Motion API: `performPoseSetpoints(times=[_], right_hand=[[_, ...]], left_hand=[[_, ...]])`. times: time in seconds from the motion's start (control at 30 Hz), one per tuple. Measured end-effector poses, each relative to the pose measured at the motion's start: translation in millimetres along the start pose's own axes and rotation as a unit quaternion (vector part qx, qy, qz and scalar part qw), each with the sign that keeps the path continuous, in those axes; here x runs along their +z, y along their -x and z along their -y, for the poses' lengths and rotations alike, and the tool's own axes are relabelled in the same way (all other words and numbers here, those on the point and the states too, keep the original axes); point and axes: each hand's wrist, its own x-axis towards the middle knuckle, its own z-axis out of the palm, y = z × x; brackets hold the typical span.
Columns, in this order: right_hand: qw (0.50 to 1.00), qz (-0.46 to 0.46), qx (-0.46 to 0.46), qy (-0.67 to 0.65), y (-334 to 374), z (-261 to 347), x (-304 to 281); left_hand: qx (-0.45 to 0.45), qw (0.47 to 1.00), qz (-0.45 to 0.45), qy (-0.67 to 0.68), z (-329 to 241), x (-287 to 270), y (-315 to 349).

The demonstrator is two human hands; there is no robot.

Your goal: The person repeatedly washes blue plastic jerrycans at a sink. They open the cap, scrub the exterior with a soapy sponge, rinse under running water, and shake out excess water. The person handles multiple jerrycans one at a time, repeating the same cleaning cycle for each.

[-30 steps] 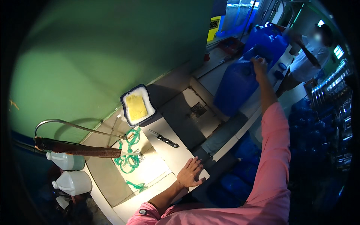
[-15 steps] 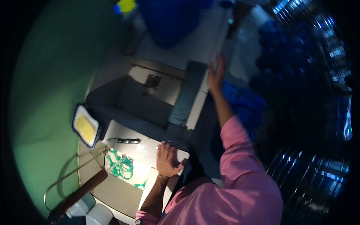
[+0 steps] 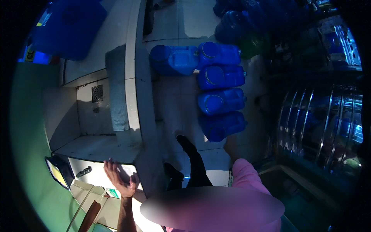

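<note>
My left hand (image 3: 120, 181) lies with fingers stretched out and spread on a white ledge (image 3: 98, 167) beside the sink; nothing is in it. Lower right of the middle, my right hand (image 3: 230, 147) reaches down by the nearest of several blue plastic water jugs (image 3: 223, 123), on the tiled floor. That hand is dim and its fingers are mostly hidden, so whether it touches the jug is unclear. A small dark-handled tool (image 3: 84, 171) lies on the ledge to the left of my left hand.
A tiled sink basin with a drain (image 3: 97, 93) is at left, a grey cloth (image 3: 117, 89) over its edge. A dark tray with something yellow (image 3: 58, 172) stands by the green wall. Shiny metal rails (image 3: 309, 123) are at right, and a large blue container (image 3: 71, 29) at upper left.
The view has swung right, bringing the row of blue jugs into sight. My right hand has come down from beyond the sink edge toward the nearest jug. My left hand still rests on the ledge.
</note>
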Motion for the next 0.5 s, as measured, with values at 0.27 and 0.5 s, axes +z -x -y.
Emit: performPoseSetpoints(times=[0.27, 0.5], right_hand=[[0.97, 0.067, 0.076, 0.223, -95.4, -25.0, 20.8], [0.942, 0.174, -0.141, 0.248, -75.9, -14.3, 19.9]], left_hand=[[-0.026, 0.998, 0.033, -0.055, 6.2, -0.3, 8.2], [-0.036, 0.999, 0.011, -0.01, 2.9, 0.0, 8.8]])
